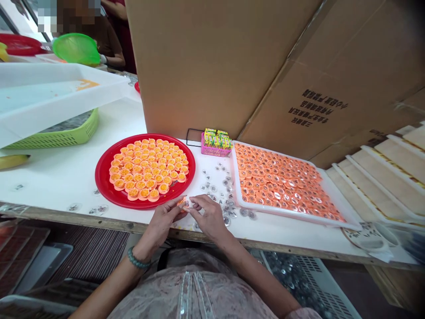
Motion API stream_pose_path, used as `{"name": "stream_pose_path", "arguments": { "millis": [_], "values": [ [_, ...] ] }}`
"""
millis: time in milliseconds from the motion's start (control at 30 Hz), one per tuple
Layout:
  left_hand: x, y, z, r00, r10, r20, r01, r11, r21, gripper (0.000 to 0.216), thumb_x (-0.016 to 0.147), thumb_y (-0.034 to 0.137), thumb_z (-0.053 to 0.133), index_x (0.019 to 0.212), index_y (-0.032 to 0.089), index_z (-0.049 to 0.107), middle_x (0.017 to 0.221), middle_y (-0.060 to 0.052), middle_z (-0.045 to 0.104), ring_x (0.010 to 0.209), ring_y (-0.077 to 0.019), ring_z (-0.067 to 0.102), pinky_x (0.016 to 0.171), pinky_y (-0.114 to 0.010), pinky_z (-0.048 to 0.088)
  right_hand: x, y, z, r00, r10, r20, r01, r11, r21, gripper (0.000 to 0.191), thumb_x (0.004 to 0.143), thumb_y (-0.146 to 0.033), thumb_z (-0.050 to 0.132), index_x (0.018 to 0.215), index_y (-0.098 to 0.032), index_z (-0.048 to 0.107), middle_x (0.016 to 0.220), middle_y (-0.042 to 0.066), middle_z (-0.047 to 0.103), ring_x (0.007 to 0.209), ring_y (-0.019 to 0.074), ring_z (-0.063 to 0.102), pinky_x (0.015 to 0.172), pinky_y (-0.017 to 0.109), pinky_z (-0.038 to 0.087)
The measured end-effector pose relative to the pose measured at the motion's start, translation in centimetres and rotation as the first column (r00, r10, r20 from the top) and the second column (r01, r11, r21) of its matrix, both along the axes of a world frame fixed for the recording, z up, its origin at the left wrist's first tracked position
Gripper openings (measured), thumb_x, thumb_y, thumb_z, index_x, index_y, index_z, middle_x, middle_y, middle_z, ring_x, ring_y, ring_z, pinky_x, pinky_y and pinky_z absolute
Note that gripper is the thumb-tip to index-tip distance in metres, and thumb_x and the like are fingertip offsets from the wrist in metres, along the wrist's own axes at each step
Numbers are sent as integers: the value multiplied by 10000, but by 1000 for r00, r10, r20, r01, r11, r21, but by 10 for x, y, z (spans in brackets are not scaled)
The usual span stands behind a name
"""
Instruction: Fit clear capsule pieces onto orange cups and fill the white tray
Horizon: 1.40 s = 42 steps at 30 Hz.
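Note:
My left hand (168,217) is closed on a small orange disc (182,203) at the table's front edge. Against that disc, my right hand (209,215) pinches a small clear piece (190,204), partly hidden by the fingers. Just beyond my left hand lies a red round tray (109,195) covered with orange discs that have yellow centres. To the right of my hands, clear round pieces (227,204) with dark prints are scattered on the white table. Farther right, a white tray (265,208) holds many orange discs with dark printed, shiny tops.
A pink basket (215,151) of small yellow-green packs stands against a tall cardboard box (212,66). At left are a white bin (66,104), a green basket (66,138) and a banana (13,161). Stacked trays (381,177) rise at right. Another person (106,40) works behind.

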<state>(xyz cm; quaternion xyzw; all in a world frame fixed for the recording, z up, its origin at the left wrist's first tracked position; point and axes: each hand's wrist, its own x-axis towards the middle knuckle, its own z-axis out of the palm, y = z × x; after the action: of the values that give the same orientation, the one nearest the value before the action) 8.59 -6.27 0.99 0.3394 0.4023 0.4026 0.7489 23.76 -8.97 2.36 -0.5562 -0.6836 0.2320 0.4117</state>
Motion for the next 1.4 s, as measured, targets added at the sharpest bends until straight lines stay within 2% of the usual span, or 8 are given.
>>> {"name": "stream_pose_path", "arguments": {
  "millis": [167,433,567,867,1067,1300,1400],
  "values": [
    [-1,0,3,1000,0,7,0,1000,-18,398,665,367,748,1006,169,695,991,-86,702,967,-222,618,873,-336,487,0,0,-1,1000,0,19,0,1000,1,265,795,-219,621,1059,-208,643,947,58,650,743,138,602,729,271,497],
    [-1,-1,4,999,-38,35,38,999,-13,336,699,327,728,1004,188,700,998,-75,701,909,-182,625,815,-270,492,-3,3,6,1000,10,5,-10,997,-77,282,737,-180,651,1017,-214,657,910,40,656,708,130,596,695,253,491],
    [1,-2,6,999,-34,4,34,999,-6,339,698,341,730,1003,197,702,991,-66,702,917,-178,619,824,-267,486,-4,3,5,999,-17,46,19,999,-43,243,741,-175,640,981,-202,663,880,42,654,711,135,589,704,254,484],
    [3,-3,6,999,-29,-38,30,999,27,426,662,385,750,1039,196,688,1010,-53,699,953,-205,612,855,-298,481,1,4,-2,990,82,111,-88,995,47,346,762,-173,630,1103,-231,649,934,57,633,879,178,580,788,302,471],
    [3,-3,8,999,-3,-33,5,999,53,359,663,372,749,969,191,697,952,-52,705,858,-174,626,792,-270,489,-2,-3,-6,998,3,66,-8,998,64,326,831,-238,592,1156,-239,623,943,65,633,876,177,584,793,301,483],
    [3,-4,8,998,38,-49,-32,992,119,261,675,320,743,882,173,685,843,-31,687,777,-149,613,746,-251,489,-3,-9,-6,969,69,237,-96,990,105,330,891,-226,485,1204,-176,579,962,109,611,896,205,551,784,325,472],
    [2,-6,7,998,47,-48,-41,991,128,240,675,300,740,858,155,681,829,-38,688,748,-150,613,726,-258,498,-5,-11,-7,973,64,220,-89,991,104,331,895,-243,482,1203,-171,581,967,116,607,906,212,541,783,335,468]
  ]
}}
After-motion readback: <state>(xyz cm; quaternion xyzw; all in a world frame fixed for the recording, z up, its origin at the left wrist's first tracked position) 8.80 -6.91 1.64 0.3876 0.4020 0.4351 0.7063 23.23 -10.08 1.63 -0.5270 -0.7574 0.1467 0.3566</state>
